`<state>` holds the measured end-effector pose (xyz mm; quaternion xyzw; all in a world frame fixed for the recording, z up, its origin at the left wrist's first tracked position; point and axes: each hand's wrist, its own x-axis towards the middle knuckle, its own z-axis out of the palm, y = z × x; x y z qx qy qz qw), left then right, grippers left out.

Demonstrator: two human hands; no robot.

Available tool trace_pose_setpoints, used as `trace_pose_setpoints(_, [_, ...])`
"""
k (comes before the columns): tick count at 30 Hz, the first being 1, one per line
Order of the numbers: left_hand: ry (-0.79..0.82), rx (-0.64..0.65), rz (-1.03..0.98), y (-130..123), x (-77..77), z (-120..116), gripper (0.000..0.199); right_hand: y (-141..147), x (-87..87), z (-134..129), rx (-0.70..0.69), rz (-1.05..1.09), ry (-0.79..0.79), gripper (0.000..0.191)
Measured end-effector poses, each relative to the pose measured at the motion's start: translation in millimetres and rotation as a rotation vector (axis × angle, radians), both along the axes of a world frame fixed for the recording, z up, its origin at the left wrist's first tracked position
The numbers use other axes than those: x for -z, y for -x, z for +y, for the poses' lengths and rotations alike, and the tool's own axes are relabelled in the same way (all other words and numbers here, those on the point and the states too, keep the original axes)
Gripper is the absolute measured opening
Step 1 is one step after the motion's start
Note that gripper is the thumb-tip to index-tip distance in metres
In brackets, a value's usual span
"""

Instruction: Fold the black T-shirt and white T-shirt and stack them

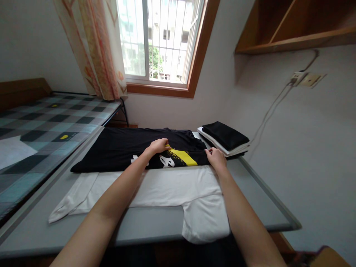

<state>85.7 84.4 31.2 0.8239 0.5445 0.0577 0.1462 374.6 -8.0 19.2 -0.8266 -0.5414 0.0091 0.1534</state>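
Left hand (160, 145) pinches black shirt (133, 142); right hand (217, 157) pinches its edge near folded stack (224, 136).

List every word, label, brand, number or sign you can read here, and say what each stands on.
"B", or what looks like it, in white on the black shirt.
More white print beside it: partly covered, unreadable.
Dark marks by a yellow patch on the checked bedding: too small to read.

Farther shirt (128, 144) and nearer shirt (167, 187) on surface (155, 224); stack of cloth (226, 139) on its far right. Bed (69, 115) left; window (164, 44) beyond; shelf (300, 40) upper right.
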Motion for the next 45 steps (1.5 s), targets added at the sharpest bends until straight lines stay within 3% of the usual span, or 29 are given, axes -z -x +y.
trace_pose_setpoints(5, [0.002,0.003,-0.008,0.0,0.3,-0.2,0.034,0.1,2.0,-1.9,0.015,0.024,-0.010,0.034])
trace_pose_setpoints(9, [-0.006,0.007,-0.010,-0.3,-1.1,-2.6,0.033,1.2,1.4,-1.5,-0.021,-0.018,-0.205,0.032])
trace_pose_setpoints(12, [-0.014,0.007,-0.008,0.1,-1.6,-3.7,0.033,11.2,-1.7,-0.4,-0.200,-0.050,-0.365,0.030])
trace_pose_setpoints(17, [-0.032,0.005,0.033,-1.0,-4.2,-7.6,0.034,43.0,1.7,0.9,-0.620,0.082,-0.352,0.032])
trace_pose_setpoints(20, [-0.078,0.008,0.067,-3.7,-7.2,-11.6,0.035,54.2,11.5,1.2,-0.723,0.069,-0.301,0.037])
trace_pose_setpoints(24, [-0.124,-0.011,0.078,2.5,-9.1,-14.3,0.041,55.7,24.0,2.5,-0.763,-0.033,-0.163,0.046])
trace_pose_setpoints(30, [-0.061,0.051,-0.082,63.1,-4.9,-10.1,0.041,54.5,28.2,5.4,-0.744,-0.082,-0.088,0.048])
trace_pose_setpoints(36, [0.267,0.106,-0.281,135.3,-8.9,-5.0,0.055,54.5,28.2,7.1,-0.742,-0.061,-0.105,0.047])
trace_pose_setpoints(45, [0.266,0.074,-0.330,190.5,-13.9,-14.5,0.055,54.6,27.6,6.9,-0.745,-0.055,-0.114,0.047])
